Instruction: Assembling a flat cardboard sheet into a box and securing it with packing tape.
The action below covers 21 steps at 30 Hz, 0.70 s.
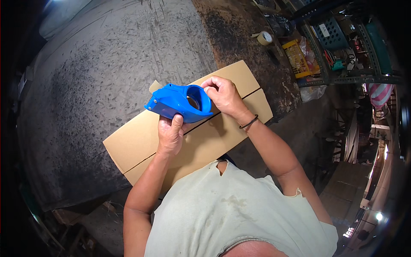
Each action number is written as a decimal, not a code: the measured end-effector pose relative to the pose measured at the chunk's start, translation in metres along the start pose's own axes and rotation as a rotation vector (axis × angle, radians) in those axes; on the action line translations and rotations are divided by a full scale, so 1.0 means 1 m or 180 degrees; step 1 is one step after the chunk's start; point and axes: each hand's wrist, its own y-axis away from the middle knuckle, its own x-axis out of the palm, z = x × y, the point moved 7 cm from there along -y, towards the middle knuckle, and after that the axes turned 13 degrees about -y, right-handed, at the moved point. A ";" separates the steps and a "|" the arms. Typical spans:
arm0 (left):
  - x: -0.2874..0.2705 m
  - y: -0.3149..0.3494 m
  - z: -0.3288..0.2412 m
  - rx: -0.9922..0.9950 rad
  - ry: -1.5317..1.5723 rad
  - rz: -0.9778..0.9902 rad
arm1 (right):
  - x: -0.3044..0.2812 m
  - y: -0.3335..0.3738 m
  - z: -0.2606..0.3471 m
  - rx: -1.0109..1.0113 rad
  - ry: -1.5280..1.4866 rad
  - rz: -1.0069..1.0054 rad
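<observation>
A blue tape dispenser point(175, 99) is held above a flat-topped cardboard box point(139, 137). My left hand point(172, 132) grips the dispenser from below, with the thumb against its near side. The fingers of my right hand point(224, 95) are closed at the rim of the dispenser's round ring; the exact fingertip contact is partly hidden. A short tan strip of tape point(154, 87) sticks out at the dispenser's left end. Beneath both hands, the dark seam between the box's two flaps runs diagonally.
The box rests at the near edge of a worn, dark-stained table point(120, 55). A tape roll point(265, 38) lies at the table's far right. Beyond it, a metal rack holds a yellow basket point(295, 58) and a grey perforated bin point(330, 33).
</observation>
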 end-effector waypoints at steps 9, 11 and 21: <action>-0.001 -0.001 0.003 0.0052 -0.0063 -0.0005 | 0.006 0.007 0.047 -0.1166 0.1287 0.0042; 0.000 -0.001 0.003 0.0082 -0.0097 -0.0001 | 0.007 0.009 0.048 -0.1274 0.1501 0.0085; -0.008 -0.003 0.012 0.0189 -0.0561 0.0035 | 0.029 0.012 0.056 -0.1840 0.3080 0.0132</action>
